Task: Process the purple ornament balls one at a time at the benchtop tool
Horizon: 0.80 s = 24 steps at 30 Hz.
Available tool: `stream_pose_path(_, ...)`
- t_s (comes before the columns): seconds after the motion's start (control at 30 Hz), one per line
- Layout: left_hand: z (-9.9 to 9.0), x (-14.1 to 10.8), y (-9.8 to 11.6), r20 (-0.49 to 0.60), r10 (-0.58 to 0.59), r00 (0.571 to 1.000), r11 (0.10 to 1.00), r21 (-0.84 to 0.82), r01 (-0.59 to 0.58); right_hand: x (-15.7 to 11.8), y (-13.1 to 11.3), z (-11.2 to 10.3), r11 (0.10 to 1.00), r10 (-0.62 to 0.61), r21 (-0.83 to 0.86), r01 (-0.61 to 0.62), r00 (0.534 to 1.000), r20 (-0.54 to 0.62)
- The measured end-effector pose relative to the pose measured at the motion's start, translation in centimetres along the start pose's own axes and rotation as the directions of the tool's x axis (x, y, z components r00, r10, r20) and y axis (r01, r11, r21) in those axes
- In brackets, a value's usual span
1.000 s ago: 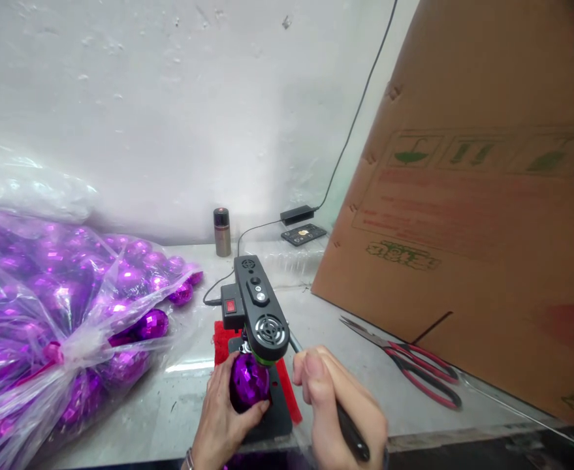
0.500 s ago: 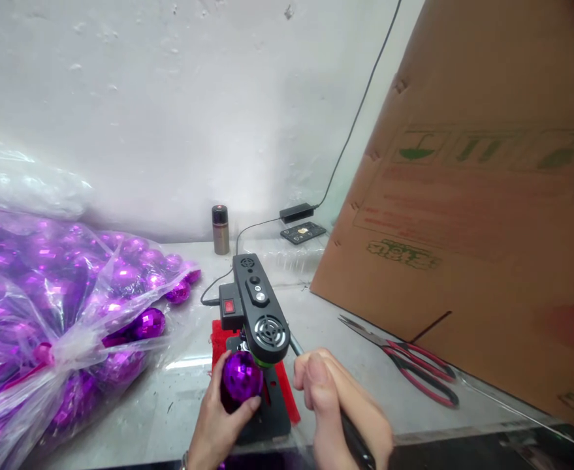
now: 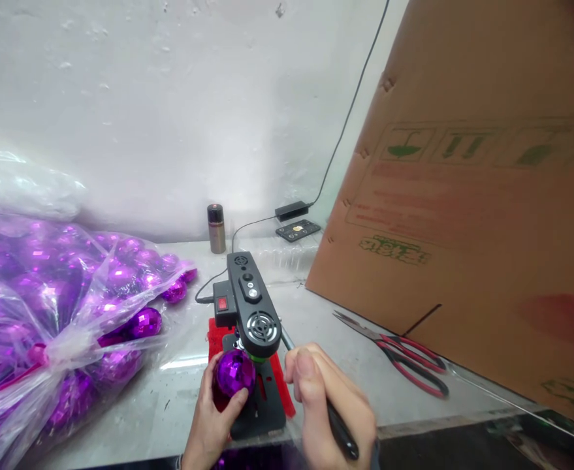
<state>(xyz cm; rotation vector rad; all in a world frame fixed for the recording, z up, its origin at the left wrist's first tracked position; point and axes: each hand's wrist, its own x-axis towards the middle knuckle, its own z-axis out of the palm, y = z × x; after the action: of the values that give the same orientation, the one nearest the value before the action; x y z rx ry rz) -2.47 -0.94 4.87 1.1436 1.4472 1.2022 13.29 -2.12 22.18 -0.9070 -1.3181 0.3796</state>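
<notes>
My left hand (image 3: pixel 213 418) is closed around a shiny purple faceted ball (image 3: pixel 236 373), fingers on its left side and thumb at its lower right. The ball sits under the front of a small black bench machine (image 3: pixel 255 294), against or close to a green part (image 3: pixel 257 358) below its head. Whether they touch, I cannot tell. My right hand (image 3: pixel 333 405) is wrapped around the machine's lever handle (image 3: pixel 343 431), a metal rod with a black grip. The machine's black slotted base (image 3: pixel 267 418) rests on a red cloth (image 3: pixel 215 336).
At left lies a tied clear plastic bag (image 3: pixel 66 346) of purple balls. Scissors (image 3: pixel 404 359) lie at right before a leaning cardboard sheet (image 3: pixel 443 215). Behind stand a small canister (image 3: pixel 216 230), a power adapter (image 3: pixel 291 210) and a phone-like black slab (image 3: pixel 298 230). A cord (image 3: pixel 352 104) climbs the wall.
The whole view has shifted slightly, so everything appears a little further left. Both hands keep their holds, on the ball and on the lever handle.
</notes>
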Motion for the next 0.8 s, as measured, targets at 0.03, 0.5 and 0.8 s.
stream_pose_path(0.03,0.1,0.1,-0.2,0.001,0.022,1.000,0.999,0.039,-0.022,0.0,0.0,0.0,1.000,-0.004,-0.004,0.004,1.000,0.001)
stream_pose_path(0.5,1.6,0.4,1.1,0.029,0.177,0.984,0.967,0.180,-0.180,0.5,0.0,0.0,1.000,-0.015,-0.002,0.015,1.000,0.004)
stream_pose_path(0.8,2.0,0.5,2.0,0.089,0.166,0.982,0.967,0.181,-0.180,0.7,-0.3,0.1,1.000,0.013,-0.003,-0.013,1.000,-0.018)
